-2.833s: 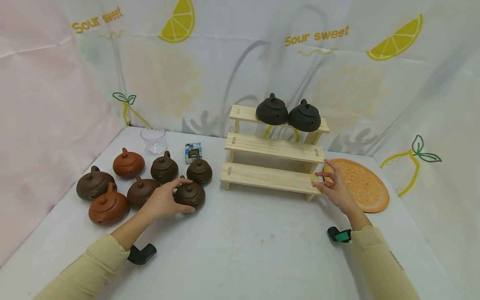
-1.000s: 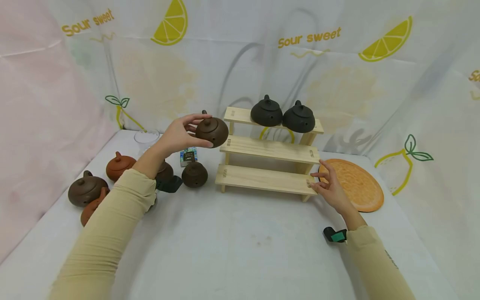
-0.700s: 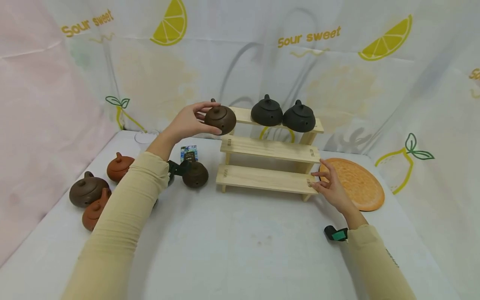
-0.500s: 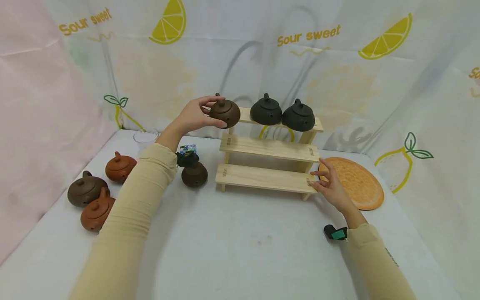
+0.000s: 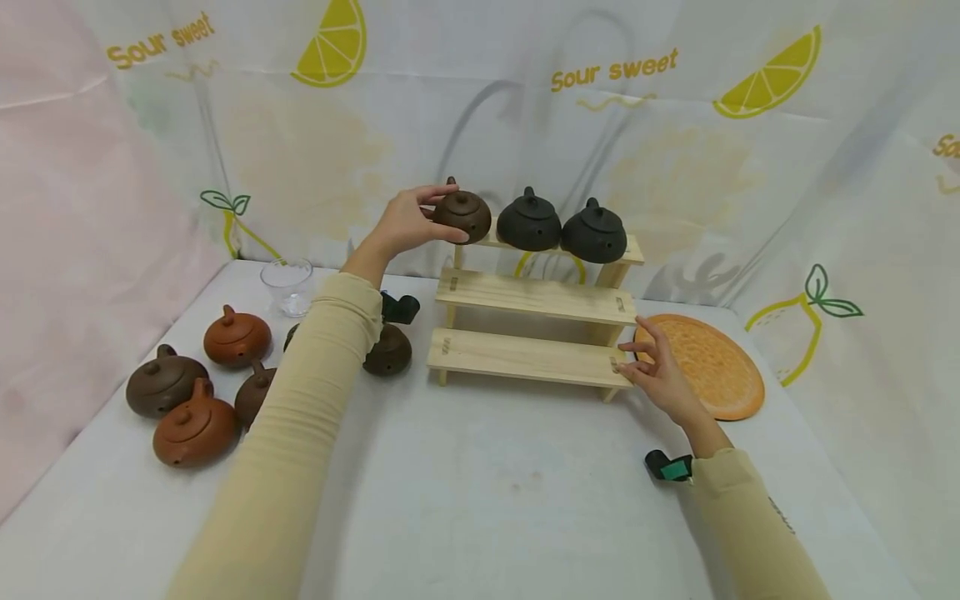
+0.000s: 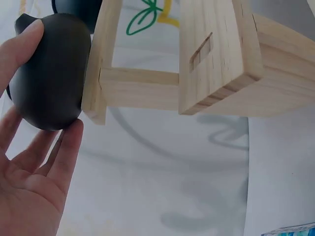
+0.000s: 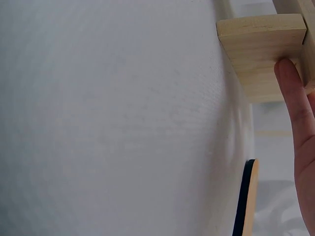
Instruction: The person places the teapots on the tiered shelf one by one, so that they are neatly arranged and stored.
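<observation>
My left hand (image 5: 405, 223) grips a small dark brown teapot (image 5: 465, 218) at the left end of the top board of a three-tier wooden display shelf (image 5: 536, 298). In the left wrist view, the thumb and fingers span the teapot (image 6: 51, 73), and its base is right at the board. Two black teapots (image 5: 529, 221) sit to its right on that same board. At the lowest board's right end, my right hand (image 5: 660, 375) holds the shelf, fingers spread along the end. One fingertip presses the leg of the wooden shelf (image 7: 261, 54) in the right wrist view.
Several brown and reddish teapots (image 5: 197, 429) stand at the left, some hidden behind the left sleeve (image 5: 300, 417). Behind them is a clear glass bowl (image 5: 288, 287). A round orange-brown board (image 5: 708, 367) lies right of the shelf. Printed white cloth hangs behind.
My left hand has lifted the brown teapot off the table and carried it up and right to the top board, beside the black teapots. My right hand stays at the shelf's end.
</observation>
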{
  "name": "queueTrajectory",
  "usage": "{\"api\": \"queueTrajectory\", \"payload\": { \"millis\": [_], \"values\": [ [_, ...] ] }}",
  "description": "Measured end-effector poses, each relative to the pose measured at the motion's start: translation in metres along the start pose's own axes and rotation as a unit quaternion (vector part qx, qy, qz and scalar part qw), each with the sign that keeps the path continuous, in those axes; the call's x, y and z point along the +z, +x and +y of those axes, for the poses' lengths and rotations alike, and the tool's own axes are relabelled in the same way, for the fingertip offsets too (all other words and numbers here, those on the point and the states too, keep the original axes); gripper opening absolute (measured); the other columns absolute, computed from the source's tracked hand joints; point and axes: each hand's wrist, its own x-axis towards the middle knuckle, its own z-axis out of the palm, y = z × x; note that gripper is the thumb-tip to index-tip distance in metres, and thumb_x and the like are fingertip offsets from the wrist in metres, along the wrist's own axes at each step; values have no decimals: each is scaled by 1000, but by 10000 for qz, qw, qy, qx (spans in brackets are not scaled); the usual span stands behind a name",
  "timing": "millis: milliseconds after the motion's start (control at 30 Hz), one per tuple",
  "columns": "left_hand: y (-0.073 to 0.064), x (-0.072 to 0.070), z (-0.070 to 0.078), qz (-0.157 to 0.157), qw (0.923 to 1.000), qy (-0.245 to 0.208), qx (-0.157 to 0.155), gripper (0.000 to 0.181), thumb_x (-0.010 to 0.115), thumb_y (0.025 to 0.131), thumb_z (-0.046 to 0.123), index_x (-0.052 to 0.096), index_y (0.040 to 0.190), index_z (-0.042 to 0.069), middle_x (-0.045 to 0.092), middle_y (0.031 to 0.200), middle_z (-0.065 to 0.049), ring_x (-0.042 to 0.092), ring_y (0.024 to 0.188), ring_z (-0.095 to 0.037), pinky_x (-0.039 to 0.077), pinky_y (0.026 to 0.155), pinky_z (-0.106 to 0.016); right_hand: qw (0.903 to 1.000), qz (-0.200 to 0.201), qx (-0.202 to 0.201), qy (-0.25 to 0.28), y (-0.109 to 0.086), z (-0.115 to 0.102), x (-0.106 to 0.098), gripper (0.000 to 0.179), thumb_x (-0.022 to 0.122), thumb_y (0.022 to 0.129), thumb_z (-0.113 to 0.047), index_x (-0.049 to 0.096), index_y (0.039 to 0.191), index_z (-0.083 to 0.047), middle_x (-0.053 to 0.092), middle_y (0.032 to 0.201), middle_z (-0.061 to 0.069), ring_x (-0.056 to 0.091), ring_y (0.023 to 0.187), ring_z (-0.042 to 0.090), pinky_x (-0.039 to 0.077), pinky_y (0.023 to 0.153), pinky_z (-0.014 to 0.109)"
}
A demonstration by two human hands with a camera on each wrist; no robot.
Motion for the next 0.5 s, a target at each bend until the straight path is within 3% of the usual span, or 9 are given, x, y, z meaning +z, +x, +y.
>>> {"api": "queueTrajectory", "payload": {
  "millis": [300,500],
  "values": [
    [0,6,-7,13,9959,-897,-131,68,75,80,18,43,139,13,39,141,-5,42,126,-23,41,96,-34,10000,-17,57,77,0,-2,1,77,54,90,8,9,148,-17,39,122,29,59,80,5,47,69,16],
    [-2,8,-9,-70,9971,-755,65,62,68,86,17,40,142,14,39,143,-6,40,128,-23,39,98,-34,9999,-66,-68,129,0,-3,1,79,54,89,9,7,148,-15,37,122,34,59,79,4,46,68,16]
  ]
}}
